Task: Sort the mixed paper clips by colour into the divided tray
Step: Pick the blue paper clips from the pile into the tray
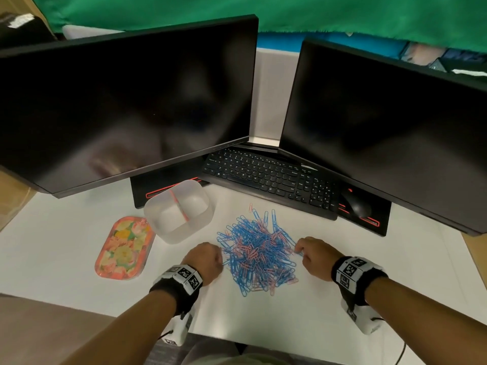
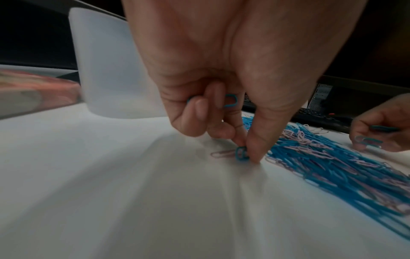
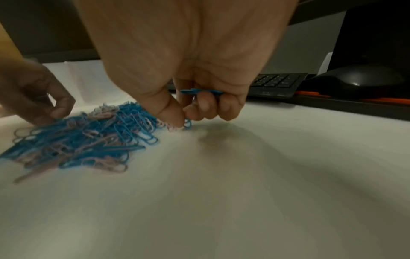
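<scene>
A pile of blue and pink paper clips [image 1: 259,250] lies on the white desk between my hands. The translucent divided tray [image 1: 179,210] with a pink divider stands to the pile's upper left. My left hand [image 1: 208,256] is at the pile's left edge, pinching a blue clip [image 2: 241,153] between thumb and forefinger, with more blue clips [image 2: 230,100] tucked in its curled fingers. My right hand [image 1: 312,254] is at the pile's right edge, pinching a blue clip [image 3: 188,122] and holding other blue clips [image 3: 200,92] in its curled fingers.
A floral tin lid [image 1: 125,248] lies left of the tray. A black keyboard [image 1: 271,177] and mouse [image 1: 355,204] sit behind the pile under two dark monitors [image 1: 126,101]. The desk's front edge [image 1: 237,341] runs near my forearms.
</scene>
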Demonstrator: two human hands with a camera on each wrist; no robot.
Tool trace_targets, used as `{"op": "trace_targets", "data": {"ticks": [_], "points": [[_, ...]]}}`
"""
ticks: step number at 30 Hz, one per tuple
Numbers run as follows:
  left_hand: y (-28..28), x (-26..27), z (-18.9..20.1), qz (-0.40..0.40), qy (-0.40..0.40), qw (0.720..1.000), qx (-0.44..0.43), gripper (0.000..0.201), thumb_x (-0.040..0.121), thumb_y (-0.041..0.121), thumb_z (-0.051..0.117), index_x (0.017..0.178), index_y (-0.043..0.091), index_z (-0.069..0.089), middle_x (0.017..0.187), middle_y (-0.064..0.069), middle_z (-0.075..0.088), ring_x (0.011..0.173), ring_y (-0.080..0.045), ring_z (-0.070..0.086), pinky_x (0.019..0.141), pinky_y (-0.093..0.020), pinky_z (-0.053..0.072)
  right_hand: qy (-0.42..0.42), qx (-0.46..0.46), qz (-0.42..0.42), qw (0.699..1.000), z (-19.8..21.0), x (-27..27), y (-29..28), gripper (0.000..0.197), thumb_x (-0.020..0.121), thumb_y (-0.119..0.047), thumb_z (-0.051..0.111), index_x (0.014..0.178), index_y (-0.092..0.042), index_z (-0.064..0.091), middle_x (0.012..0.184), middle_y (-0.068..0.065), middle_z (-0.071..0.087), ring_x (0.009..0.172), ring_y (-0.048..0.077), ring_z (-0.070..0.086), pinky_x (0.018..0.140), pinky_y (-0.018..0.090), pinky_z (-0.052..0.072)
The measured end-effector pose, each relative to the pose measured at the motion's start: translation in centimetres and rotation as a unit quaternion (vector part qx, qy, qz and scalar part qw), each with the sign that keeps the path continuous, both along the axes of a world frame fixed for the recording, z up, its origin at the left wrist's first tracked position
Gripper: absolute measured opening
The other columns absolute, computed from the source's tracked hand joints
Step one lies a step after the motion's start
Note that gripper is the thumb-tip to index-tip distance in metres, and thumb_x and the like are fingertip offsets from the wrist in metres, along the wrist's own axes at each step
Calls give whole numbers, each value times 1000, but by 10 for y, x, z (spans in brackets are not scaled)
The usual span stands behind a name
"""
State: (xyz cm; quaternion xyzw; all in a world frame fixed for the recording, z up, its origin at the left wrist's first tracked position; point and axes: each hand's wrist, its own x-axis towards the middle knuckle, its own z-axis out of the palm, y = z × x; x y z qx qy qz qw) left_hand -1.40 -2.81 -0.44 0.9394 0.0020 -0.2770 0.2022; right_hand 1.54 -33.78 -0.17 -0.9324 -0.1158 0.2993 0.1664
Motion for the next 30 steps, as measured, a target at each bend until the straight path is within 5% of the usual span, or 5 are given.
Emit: {"op": "trace_targets", "data": {"ticks": [10,14,19,25,30], "points": [[13,1,30,117,-1,979,-168,13,84,12,64,89,24,66,73,6,63,67,-9,57,60,-15,40,155,221,-182,946,42,27,38,32,87,-14,35,56,-14,45,57,4,41,49,15,34,49,25,29],[25,5,52,304,94,870,-377,31,85,-5,54,107,10,69,70,-9,47,56,-14,37,53,-23,33,236,281,-145,919,62,37,88,30,97,-17,38,75,-11,59,61,2,52,49,12,45,46,23,35],[44,16,82,429,92,729,-525,26,89,-4,41,99,2,65,67,-7,51,55,-15,49,52,-25,47,266,316,-99,906,81,50,172,24,96,-3,37,100,-11,59,66,6,56,50,15,51,42,23,37],[73,34,89,500,37,708,-497,26,90,-1,37,102,3,60,80,-11,60,62,-16,62,52,-21,55,264,314,-102,906,100,71,257,20,90,5,37,89,-5,54,66,13,52,40,13,50,37,15,35],[86,42,90,550,4,684,-478,19,92,4,44,87,4,62,76,-13,62,67,-23,59,66,-31,52,265,260,-146,917,91,87,299,21,92,-1,41,77,-7,53,86,22,62,64,27,58,58,32,50]]}}
